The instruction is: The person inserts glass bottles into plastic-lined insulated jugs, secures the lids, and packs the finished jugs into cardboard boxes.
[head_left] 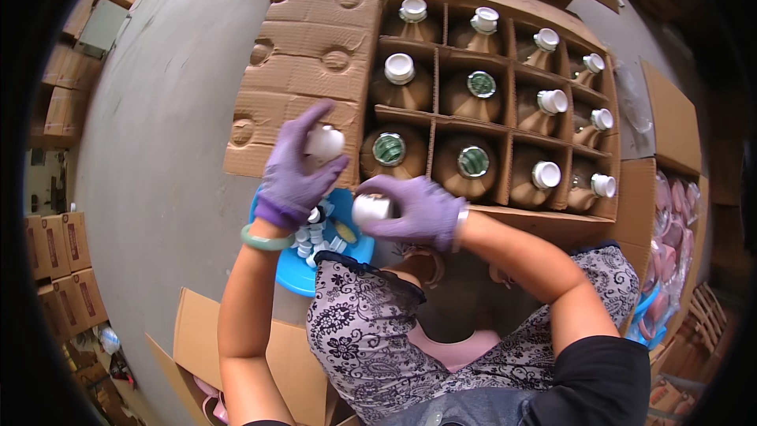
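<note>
My left hand (pixel 296 170), in a purple glove, holds a white cap (pixel 326 142) above the box's left flap. My right hand (pixel 414 209), also gloved purple, grips another white cap (pixel 371 209) just in front of the box's near wall. Before me stands an open cardboard box (pixel 505 217) with dividers, holding several brown bottles. Three of them show green foil-sealed mouths (pixel 389 149) without caps; the others wear white caps (pixel 399 68). Under my hands sits a blue basin (pixel 293 272) with several loose white caps (pixel 314 235).
The grey concrete floor (pixel 165 134) spreads to the left. Stacks of closed cartons (pixel 59 260) stand at the left edge. A flattened cardboard sheet (pixel 197 331) lies by my left knee. Clear bags of pink items (pixel 670 229) sit to the right.
</note>
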`<state>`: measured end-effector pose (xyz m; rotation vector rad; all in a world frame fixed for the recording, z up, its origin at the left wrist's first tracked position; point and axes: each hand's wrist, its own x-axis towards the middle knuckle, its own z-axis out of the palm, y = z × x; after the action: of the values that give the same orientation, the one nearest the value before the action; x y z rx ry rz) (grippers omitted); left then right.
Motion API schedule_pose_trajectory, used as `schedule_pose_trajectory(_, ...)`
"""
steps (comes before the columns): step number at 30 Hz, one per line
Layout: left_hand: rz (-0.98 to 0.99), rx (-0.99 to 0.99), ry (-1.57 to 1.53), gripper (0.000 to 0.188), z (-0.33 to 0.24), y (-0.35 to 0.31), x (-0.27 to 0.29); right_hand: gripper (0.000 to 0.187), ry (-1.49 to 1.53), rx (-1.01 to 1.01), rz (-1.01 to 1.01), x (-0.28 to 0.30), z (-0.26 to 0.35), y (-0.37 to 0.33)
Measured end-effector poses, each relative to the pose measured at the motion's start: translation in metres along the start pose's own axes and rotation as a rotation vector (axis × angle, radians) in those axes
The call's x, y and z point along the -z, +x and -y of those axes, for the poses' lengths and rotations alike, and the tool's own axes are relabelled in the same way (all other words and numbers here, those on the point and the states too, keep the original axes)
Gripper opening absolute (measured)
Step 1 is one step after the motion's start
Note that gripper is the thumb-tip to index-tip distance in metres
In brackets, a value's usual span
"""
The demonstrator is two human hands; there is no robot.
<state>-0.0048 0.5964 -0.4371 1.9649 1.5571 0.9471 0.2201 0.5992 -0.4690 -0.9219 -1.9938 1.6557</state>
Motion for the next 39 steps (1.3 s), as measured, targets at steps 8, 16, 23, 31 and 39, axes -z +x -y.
schedule_pose_trajectory(8, 0.350, 0.202, 0.654, 0.042, -0.020, 0.035, -0.100, 0.053, -1.178, -0.380, -0.306, 0.206, -0.051, 0.041)
schedule_pose_trajectory(16, 0.699, 0.392, 0.746, 0.065, -0.053, 0.054, -0.080, 0.051, -1.259, -0.597, -0.151, 0.178, -0.030, 0.098)
schedule_pose_trajectory(23, 0.637, 0.351, 0.606, 0.094, -0.029, 0.038, -0.061, 0.073, -0.881, -0.642, -0.206, 0.179, -0.033, 0.099)
schedule_pose_trajectory(31, 0.023, -0.247, 0.143, 0.042, -0.070, 0.056, -0.073, 0.044, -0.593, 0.258, -0.532, 0.109, 0.081, -0.162)
schedule_pose_trajectory(39, 0.324, -0.308, 0.649, 0.032, -0.076, 0.053, -0.074, 0.044, -0.761, 0.073, -0.687, -0.027, 0.182, -0.381)
